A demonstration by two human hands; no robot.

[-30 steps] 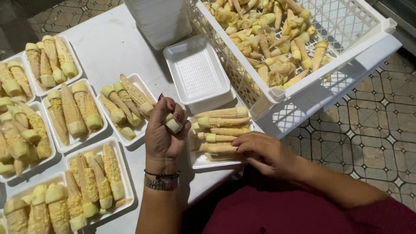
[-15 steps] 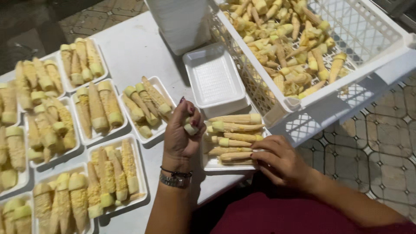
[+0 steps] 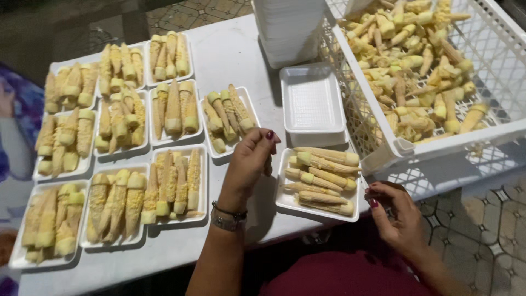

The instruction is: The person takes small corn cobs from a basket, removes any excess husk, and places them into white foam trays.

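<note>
My left hand (image 3: 249, 164) hovers over the white table (image 3: 230, 55), its fingertips pinched together just left of a white foam tray (image 3: 282, 201). No corn shows between the fingers. That tray holds several pieces of baby corn (image 3: 323, 178) lying side by side. My right hand (image 3: 394, 216) is past the table's front edge, just off the tray's right corner, fingers loosely curled with nothing in them.
An empty foam tray (image 3: 311, 101) lies behind the filled one. A white plastic crate (image 3: 466, 134) heaped with baby corn stands at the right. A stack of trays (image 3: 287, 27) is at the back, several filled trays (image 3: 115, 205) cover the left, and another person's sleeve (image 3: 13, 137) is at far left.
The small corn piece seen at my left fingertips earlier is no longer visible. My right hand has slid off the tray's near edge toward its right corner.
</note>
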